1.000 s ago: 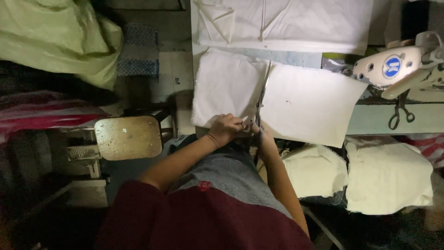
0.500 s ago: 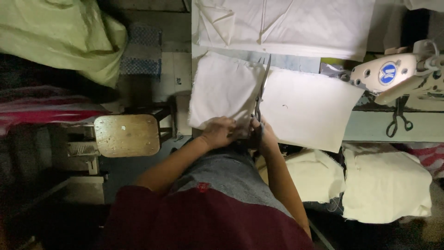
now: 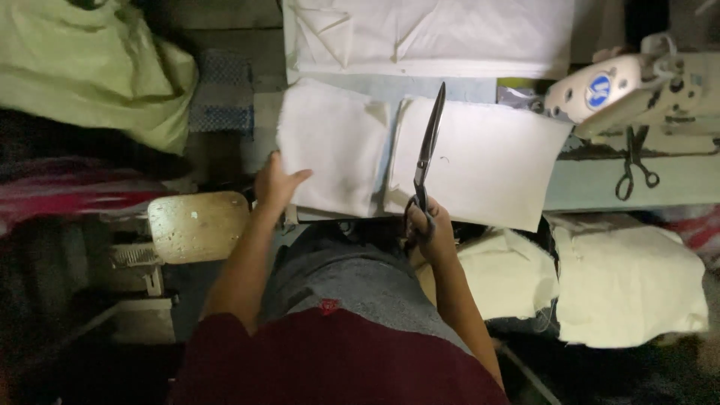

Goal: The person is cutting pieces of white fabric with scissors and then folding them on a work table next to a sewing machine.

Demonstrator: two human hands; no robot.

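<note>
Top cloth sheet (image 3: 435, 34) cut off by frame edge, sewing machine (image 3: 637, 86) too — scissor handles (image 3: 417, 214) hidden in fingers (image 3: 431, 225)

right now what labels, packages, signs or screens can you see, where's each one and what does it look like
Round badge: on the side of the white sewing machine at upper right; a blue circle with white marking.
Small emblem: on the grey cloth over the person's lap, bottom centre; a tiny red mark, too small to make out.
Shiny packet: by the machine at the far edge of the right white cloth piece; silvery, mostly hidden.
No signs or screens in view.
</note>
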